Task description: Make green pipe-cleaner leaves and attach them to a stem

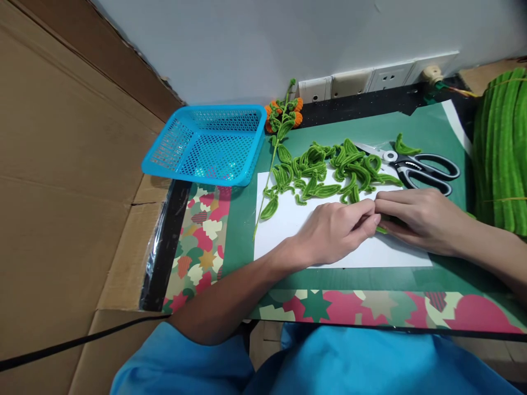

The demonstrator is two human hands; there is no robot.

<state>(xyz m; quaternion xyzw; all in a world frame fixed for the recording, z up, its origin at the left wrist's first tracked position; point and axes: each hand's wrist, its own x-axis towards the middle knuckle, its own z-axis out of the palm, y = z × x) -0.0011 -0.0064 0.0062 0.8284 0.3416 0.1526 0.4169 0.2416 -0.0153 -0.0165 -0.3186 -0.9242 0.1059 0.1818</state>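
Observation:
Over the white paper (284,233), my left hand (335,233) and my right hand (420,216) meet with their fingertips pinched together. Between them is a green pipe cleaner (382,230), mostly hidden by the fingers; a short bit shows below. Just beyond my knuckles lies a loose pile of green pipe-cleaner leaves (315,167), looped and curled. Scissors (428,166) with black and grey handles rest beyond my right hand, blades pointing left. One separate leaf (405,146) lies behind them.
A blue plastic basket (242,178) stands at the back left. Beside it lies a pipe-cleaner stem with orange flowers (297,118). A thick bundle of green pipe cleaners (502,153) stands at right. Wall sockets (389,78) line the back; cardboard (61,164) borders the left.

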